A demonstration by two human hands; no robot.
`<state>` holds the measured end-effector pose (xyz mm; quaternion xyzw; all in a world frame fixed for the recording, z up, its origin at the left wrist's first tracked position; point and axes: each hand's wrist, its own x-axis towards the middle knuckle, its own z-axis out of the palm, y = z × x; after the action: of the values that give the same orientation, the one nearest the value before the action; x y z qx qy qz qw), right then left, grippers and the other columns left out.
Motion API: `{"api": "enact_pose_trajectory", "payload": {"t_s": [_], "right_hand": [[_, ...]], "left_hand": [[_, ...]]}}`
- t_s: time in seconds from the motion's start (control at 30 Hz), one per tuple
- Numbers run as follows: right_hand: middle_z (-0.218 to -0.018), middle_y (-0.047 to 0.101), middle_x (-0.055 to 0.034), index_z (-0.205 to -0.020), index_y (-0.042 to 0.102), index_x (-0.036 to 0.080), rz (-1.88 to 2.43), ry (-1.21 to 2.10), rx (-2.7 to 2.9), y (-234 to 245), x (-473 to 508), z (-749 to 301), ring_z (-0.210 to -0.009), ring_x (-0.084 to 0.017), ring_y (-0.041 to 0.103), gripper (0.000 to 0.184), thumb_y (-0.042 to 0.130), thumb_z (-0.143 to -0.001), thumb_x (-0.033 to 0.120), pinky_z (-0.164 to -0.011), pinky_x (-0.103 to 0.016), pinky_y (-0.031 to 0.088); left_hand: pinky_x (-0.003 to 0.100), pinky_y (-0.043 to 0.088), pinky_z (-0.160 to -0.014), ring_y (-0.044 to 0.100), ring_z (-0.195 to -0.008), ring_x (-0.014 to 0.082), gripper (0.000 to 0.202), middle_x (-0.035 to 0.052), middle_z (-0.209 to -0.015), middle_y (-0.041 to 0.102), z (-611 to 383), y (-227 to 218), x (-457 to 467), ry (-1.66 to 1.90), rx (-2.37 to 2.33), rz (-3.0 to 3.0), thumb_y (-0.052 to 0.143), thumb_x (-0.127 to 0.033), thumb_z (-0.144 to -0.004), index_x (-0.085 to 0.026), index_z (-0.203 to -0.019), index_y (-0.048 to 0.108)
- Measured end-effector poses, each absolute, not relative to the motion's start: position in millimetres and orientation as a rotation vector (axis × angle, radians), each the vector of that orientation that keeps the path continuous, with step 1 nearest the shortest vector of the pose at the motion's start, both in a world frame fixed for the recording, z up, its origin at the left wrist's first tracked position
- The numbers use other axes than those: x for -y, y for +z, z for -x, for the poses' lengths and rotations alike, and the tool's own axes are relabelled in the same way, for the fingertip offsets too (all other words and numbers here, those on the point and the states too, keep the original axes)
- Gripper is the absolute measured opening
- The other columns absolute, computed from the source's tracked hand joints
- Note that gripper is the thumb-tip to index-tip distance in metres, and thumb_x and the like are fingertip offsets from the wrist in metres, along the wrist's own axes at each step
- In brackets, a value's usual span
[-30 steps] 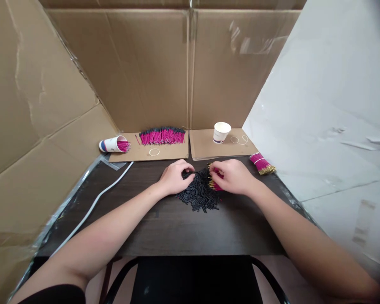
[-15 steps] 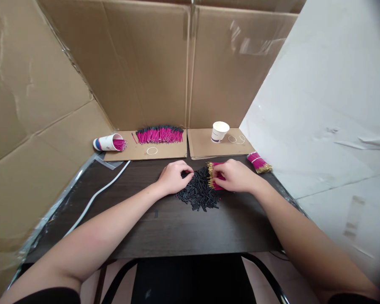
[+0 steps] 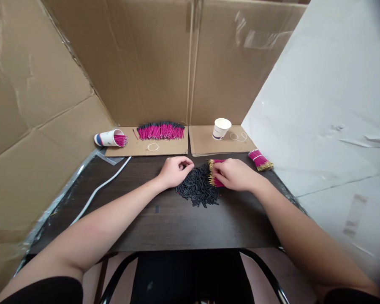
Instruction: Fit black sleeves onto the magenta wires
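Observation:
A pile of small black tubes (image 3: pixel 198 190) lies in the middle of the dark table (image 3: pixel 177 223). My left hand (image 3: pixel 174 169) rests at the pile's left edge with fingers curled in a pinch; what it holds is too small to name. My right hand (image 3: pixel 236 174) is closed on a bunch of pink wires with gold tips (image 3: pixel 213 176) at the pile's right edge.
At the back, on cardboard sheets (image 3: pixel 169 147), lie a row of pink wires (image 3: pixel 161 131), a tipped paper cup with wires (image 3: pixel 109 138), an upright paper cup (image 3: pixel 221 128) and rubber bands (image 3: pixel 152 147). Another tied pink bundle (image 3: pixel 260 160) lies right. Cardboard walls surround the table.
Both hands stay at the pile with only small finger shifts. The camera view has tilted slightly.

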<state>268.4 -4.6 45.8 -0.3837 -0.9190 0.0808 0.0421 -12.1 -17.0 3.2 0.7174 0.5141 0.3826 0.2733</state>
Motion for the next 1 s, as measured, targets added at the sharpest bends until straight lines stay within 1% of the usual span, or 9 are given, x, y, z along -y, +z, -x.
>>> {"api": "enact_pose_trajectory", "payload": {"t_s": [0.17,0.27,0.33,0.37,0.43,0.5,0.63,0.73,1.0], "right_hand": [[-0.071,0.067,-0.0026,-0.080,0.068,0.021,1.251,0.182,2.770,55,7,-273,-0.061,-0.016,0.049,0.013,0.071,-0.092,0.025,-0.063,-0.034,0.027],[-0.071,0.067,-0.0026,-0.080,0.068,0.022,1.258,0.168,2.740,56,6,-274,-0.061,-0.017,0.050,0.011,0.070,-0.090,0.024,-0.064,-0.034,0.029],[-0.075,0.070,-0.0031,-0.088,0.071,0.022,1.260,0.153,2.690,54,4,-276,-0.064,-0.018,0.053,0.004,0.069,-0.090,0.024,-0.065,-0.034,0.030],[-0.076,0.070,-0.0035,-0.095,0.073,0.022,1.268,0.131,2.667,52,2,-276,-0.065,-0.018,0.054,0.007,0.069,-0.091,0.025,-0.066,-0.034,0.030],[-0.077,0.071,-0.0044,-0.110,0.075,0.020,1.299,0.069,2.648,48,-1,-278,-0.067,-0.020,0.057,0.021,0.069,-0.092,0.028,-0.067,-0.034,0.029],[-0.078,0.072,-0.0055,-0.117,0.076,0.018,1.328,0.028,2.658,45,-3,-279,-0.069,-0.021,0.058,0.027,0.068,-0.093,0.030,-0.067,-0.034,0.028],[-0.083,0.076,-0.0070,-0.102,0.076,0.020,1.322,0.032,2.664,43,-5,-280,-0.069,-0.021,0.059,0.014,0.064,-0.097,0.027,-0.067,-0.034,0.027],[-0.083,0.076,-0.0066,-0.094,0.072,0.021,1.285,0.044,2.660,43,-6,-280,-0.068,-0.020,0.057,0.012,0.062,-0.098,0.024,-0.067,-0.035,0.026],[-0.082,0.075,-0.0056,-0.092,0.070,0.021,1.256,0.054,2.673,43,-6,-279,-0.067,-0.019,0.057,0.011,0.061,-0.097,0.024,-0.066,-0.035,0.028]], "left_hand": [[0.029,0.040,-0.063,0.047,-0.059,0.0136,0.017,0.0000,-0.067,0.069,12,2,17,1.026,-1.379,-1.932,0.074,-0.032,-0.094,-0.019,-0.091,0.084],[0.029,0.041,-0.064,0.047,-0.059,0.0134,0.015,0.0000,-0.067,0.069,12,2,17,1.020,-1.379,-1.957,0.074,-0.029,-0.094,-0.019,-0.091,0.084],[0.029,0.041,-0.065,0.048,-0.059,0.0133,0.014,0.0003,-0.069,0.071,12,3,17,1.011,-1.379,-1.971,0.074,-0.028,-0.094,-0.019,-0.092,0.084],[0.029,0.042,-0.065,0.048,-0.060,0.0133,0.014,0.0004,-0.070,0.072,12,3,17,1.005,-1.378,-1.976,0.074,-0.028,-0.094,-0.019,-0.092,0.085],[0.029,0.042,-0.065,0.049,-0.060,0.0132,0.014,0.0006,-0.071,0.072,12,3,17,0.998,-1.378,-1.983,0.074,-0.028,-0.094,-0.019,-0.092,0.085],[0.029,0.042,-0.066,0.049,-0.060,0.0131,0.014,0.0007,-0.072,0.073,12,3,17,0.996,-1.381,-1.991,0.074,-0.028,-0.094,-0.019,-0.092,0.085],[0.030,0.042,-0.066,0.050,-0.060,0.0131,0.014,0.0010,-0.073,0.074,12,2,17,0.991,-1.369,-2.002,0.074,-0.027,-0.094,-0.019,-0.091,0.085],[0.029,0.042,-0.066,0.049,-0.060,0.0130,0.013,0.0007,-0.072,0.074,11,3,18,0.999,-1.368,-1.987,0.074,-0.027,-0.094,-0.019,-0.092,0.085],[0.030,0.043,-0.066,0.050,-0.060,0.0130,0.012,0.0009,-0.074,0.075,11,3,18,1.001,-1.380,-1.987,0.075,-0.025,-0.094,-0.019,-0.093,0.084]]}}
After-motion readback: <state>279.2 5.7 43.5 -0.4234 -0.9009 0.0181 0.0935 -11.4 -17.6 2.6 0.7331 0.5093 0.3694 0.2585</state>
